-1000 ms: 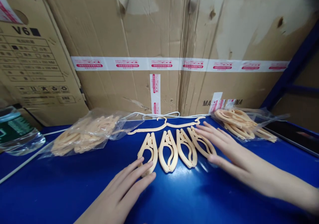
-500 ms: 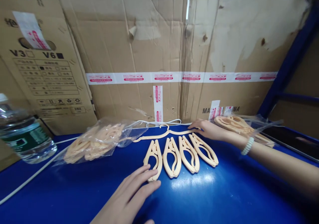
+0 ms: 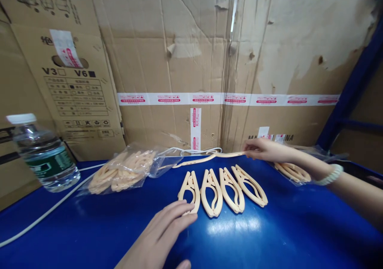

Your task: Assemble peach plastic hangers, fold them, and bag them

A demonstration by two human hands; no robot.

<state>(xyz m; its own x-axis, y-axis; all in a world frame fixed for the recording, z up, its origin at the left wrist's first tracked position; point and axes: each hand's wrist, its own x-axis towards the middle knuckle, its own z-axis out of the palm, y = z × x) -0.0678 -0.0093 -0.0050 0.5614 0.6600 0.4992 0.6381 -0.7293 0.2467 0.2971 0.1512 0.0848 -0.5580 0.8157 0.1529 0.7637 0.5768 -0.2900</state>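
Observation:
My right hand [image 3: 263, 149] pinches the right end of an unfolded cream plastic hanger [image 3: 194, 162] near the back of the blue table [image 3: 98, 233]. The hook hardly shows now. Several folded hangers [image 3: 211, 193] of the same kind lie in a row in front of it, narrow ends toward the back. My left hand [image 3: 163, 231] is open, its fingertips over the lower part of the leftmost folded hanger [image 3: 196, 189]. Whether they press on it I cannot tell.
Clear bags of hangers lie at left [image 3: 128, 169] and, partly behind my right arm, at right [image 3: 293, 171]. A water bottle [image 3: 48, 165] stands far left beside a white cable [image 3: 44, 213]. Cardboard [image 3: 167, 69] walls the back; a blue metal post [image 3: 344, 89] rises at right.
The view has swung left and up a little. My right hand has lifted the hanger's right end and turned it, so its hook shows less. My left hand stays over the leftmost folded hanger.

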